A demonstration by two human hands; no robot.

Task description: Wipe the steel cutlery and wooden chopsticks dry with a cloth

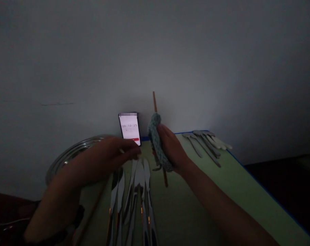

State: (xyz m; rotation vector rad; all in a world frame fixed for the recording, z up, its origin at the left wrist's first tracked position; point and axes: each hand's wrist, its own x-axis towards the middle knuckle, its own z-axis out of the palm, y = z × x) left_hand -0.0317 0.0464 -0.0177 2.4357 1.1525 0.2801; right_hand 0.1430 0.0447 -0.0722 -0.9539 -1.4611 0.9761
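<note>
The scene is dim. My right hand [171, 147] is closed around a teal knitted cloth [156, 141] that wraps a thin wooden stick [154, 101]; the stick pokes out above and below the cloth. My left hand [106, 157] reaches across with its fingers pinched together at the tips of several table knives [134, 198] lying side by side on the green table [196, 205]. What the fingers pinch is too small to make out.
A phone [129, 128] leans against the grey wall, showing a timer. A round metal tray [73, 153] sits at the left. Several spoons and other cutlery [206, 141] lie at the table's far right corner. Blue edging marks the table's right side.
</note>
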